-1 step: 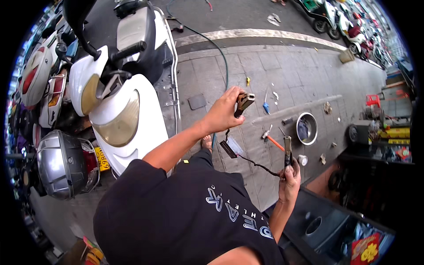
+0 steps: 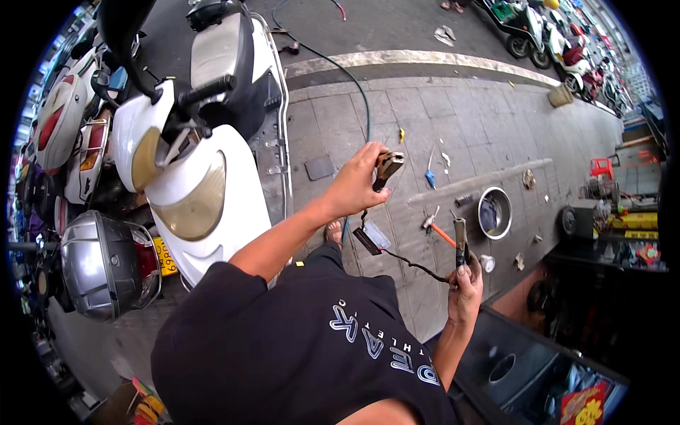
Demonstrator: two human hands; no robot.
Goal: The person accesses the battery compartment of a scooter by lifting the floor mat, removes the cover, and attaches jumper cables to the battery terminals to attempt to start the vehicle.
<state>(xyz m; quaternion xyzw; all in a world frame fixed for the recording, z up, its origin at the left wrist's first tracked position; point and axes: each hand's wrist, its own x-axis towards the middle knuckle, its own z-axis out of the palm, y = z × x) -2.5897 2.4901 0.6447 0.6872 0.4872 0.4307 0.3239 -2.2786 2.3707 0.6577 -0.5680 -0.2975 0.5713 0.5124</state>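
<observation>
Raised ahead of the scooter's right side, my left hand (image 2: 354, 185) is wrapped round a clamp-like metal piece (image 2: 387, 170) with a dark grip, its squared end pointing away to the right. Lower and further right, my right hand (image 2: 465, 296) grips a similar clamp-like piece (image 2: 460, 241), held nearly upright. A dark, braided-looking cord (image 2: 414, 265) runs from the right hand to a small black box (image 2: 366, 241), which hangs below my left hand on a short lead. What joins the cord to each piece is hidden by my fingers.
At the left stands a white scooter (image 2: 244, 184), with a grey top box (image 2: 95, 262) nearer. On the paving lie an orange-handled hammer (image 2: 443, 234), a steel bowl (image 2: 508, 212), a blue-handled tool (image 2: 431, 179), a white roll (image 2: 487, 263) and a green hose (image 2: 367, 113).
The view has shifted slightly, so the surroundings sit a little lower and further right. Both hands keep their hold with almost no movement.
</observation>
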